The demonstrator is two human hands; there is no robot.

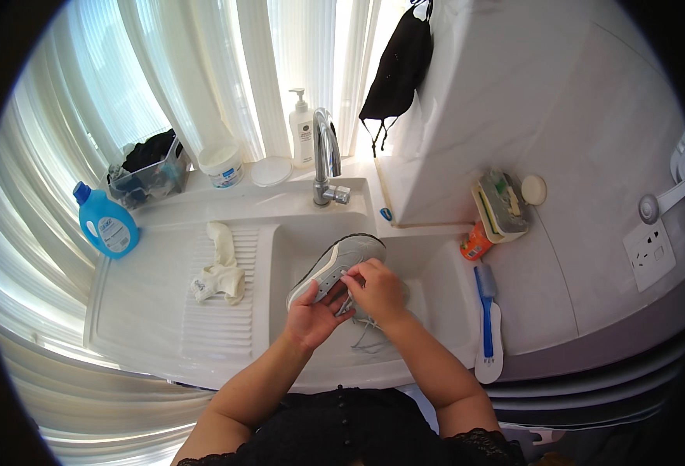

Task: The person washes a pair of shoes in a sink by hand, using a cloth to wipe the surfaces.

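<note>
A grey shoe (348, 256) with a pale sole edge is held tilted over the white sink basin (435, 291). My left hand (313, 317) grips it near its lower end, with the thumb on the side by the eyelets. My right hand (377, 288) pinches at the row of eyelets, thumb and forefinger together on a small pale bit, perhaps a lace end. Under my hands, partly hidden, a second grey shoe (413, 300) lies in the basin. Grey laces (369, 343) trail on the basin floor.
White socks (221, 274) lie on the ribbed drainboard (202, 332), left of the basin. A chrome faucet (326, 151) stands behind. Blue detergent bottle (106, 224) is at far left. On the right rim are a blue brush (486, 309), an insole (495, 355) and an orange container (475, 242).
</note>
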